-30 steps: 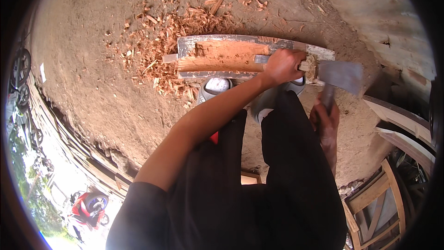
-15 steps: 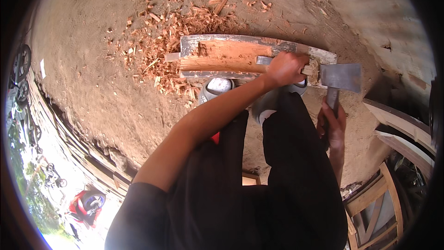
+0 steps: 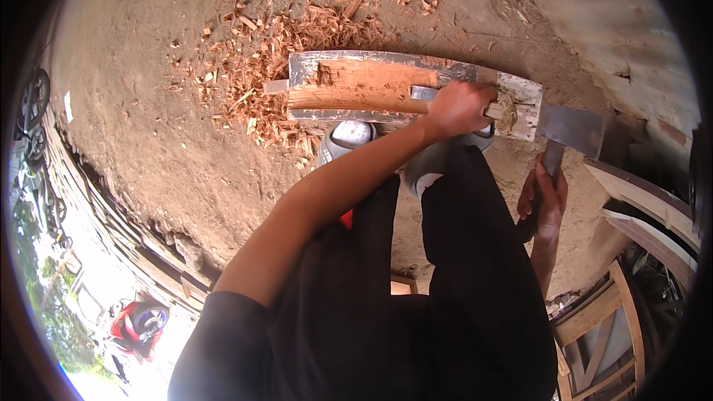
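Observation:
A long, slightly curved piece of timber (image 3: 356, 89) lies on the ground across my feet, its edges grey and weathered, its middle cut down to fresh orange wood. My left hand (image 3: 460, 106) is wrapped round the wooden handle of a chisel (image 3: 423, 93), whose flat metal blade points left over the cut area. The frayed butt of the handle sticks out to the right of the fist. Right of the timber, my right hand (image 3: 548, 193) grips a hatchet (image 3: 572, 131) by its handle. The hatchet's broad metal head stands apart from the chisel's butt.
Orange wood chips (image 3: 275, 67) are strewn over the dirt floor beyond and left of the timber. My shoes (image 3: 347, 139) are against its near edge. Curved boards (image 3: 642, 193) and a wooden frame (image 3: 601, 334) stand at the right. A red motorcycle (image 3: 137, 327) is at the far left.
The hatchet and my right hand have moved to the right, away from the chisel's butt. My left hand and the chisel have stayed almost in place.

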`<state>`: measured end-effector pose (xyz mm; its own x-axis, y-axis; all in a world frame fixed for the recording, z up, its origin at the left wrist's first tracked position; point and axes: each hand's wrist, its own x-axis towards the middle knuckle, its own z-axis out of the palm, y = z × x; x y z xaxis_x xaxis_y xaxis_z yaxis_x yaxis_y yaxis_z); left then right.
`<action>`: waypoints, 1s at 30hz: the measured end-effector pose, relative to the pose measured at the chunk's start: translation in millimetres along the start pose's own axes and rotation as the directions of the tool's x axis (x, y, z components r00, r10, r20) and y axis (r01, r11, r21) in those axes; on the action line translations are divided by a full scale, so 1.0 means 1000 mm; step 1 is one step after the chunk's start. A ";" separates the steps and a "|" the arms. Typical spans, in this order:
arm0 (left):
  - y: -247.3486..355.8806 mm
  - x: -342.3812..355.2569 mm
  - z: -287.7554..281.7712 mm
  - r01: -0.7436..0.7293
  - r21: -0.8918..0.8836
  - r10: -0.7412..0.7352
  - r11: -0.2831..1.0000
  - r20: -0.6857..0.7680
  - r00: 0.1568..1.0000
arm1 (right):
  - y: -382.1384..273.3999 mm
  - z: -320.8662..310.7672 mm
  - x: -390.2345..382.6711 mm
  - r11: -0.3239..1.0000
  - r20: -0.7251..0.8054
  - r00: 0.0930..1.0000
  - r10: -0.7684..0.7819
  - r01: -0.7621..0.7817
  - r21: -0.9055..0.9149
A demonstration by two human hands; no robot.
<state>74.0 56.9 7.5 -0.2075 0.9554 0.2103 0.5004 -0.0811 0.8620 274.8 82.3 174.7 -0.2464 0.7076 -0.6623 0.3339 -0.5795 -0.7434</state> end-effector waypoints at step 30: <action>-0.011 -0.047 -0.049 0.002 -0.485 0.020 0.874 0.040 0.999 | 0.080 0.050 0.052 0.818 0.483 0.861 0.158 -0.389 0.424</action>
<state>37.0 -1.1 11.1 -0.1639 0.9642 0.2086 0.0291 -0.2066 0.9780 243.2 52.7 76.0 -0.5989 0.3221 -0.7332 -0.0172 -0.9205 -0.3903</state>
